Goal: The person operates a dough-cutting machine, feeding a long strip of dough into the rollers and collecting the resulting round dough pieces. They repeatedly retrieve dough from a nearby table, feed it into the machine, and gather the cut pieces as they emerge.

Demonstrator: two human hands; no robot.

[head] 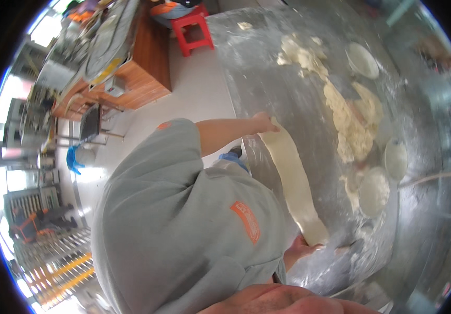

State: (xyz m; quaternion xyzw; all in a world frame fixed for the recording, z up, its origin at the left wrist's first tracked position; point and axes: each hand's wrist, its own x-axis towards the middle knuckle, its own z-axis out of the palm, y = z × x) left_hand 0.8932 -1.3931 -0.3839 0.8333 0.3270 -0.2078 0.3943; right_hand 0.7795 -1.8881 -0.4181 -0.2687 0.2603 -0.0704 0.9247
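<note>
A long, flat strip of pale dough (294, 180) stretches along the near side of a metal worktable (256, 82). My left hand (266, 122) grips its upper end in the picture, thumb on top. At the lower end my right hand (304, 248) holds the strip, with the fingers partly hidden under it. Beyond the strip lies a large, uneven mass of dough (339, 117), joined to or touching a rougher lump (302, 57). A brownish, blurred thing (357, 114) rests on or behind the dough; its kind is unclear.
Several pale bowls stand on the table's far side: one upper (362, 61), one middle (396, 159), one lower (373, 192). Flour or dough smears surround them. A red plastic stool (192, 29) is beyond the table's edge, near a wood-panelled counter (147, 78). Metal racks (64, 271) stand behind me.
</note>
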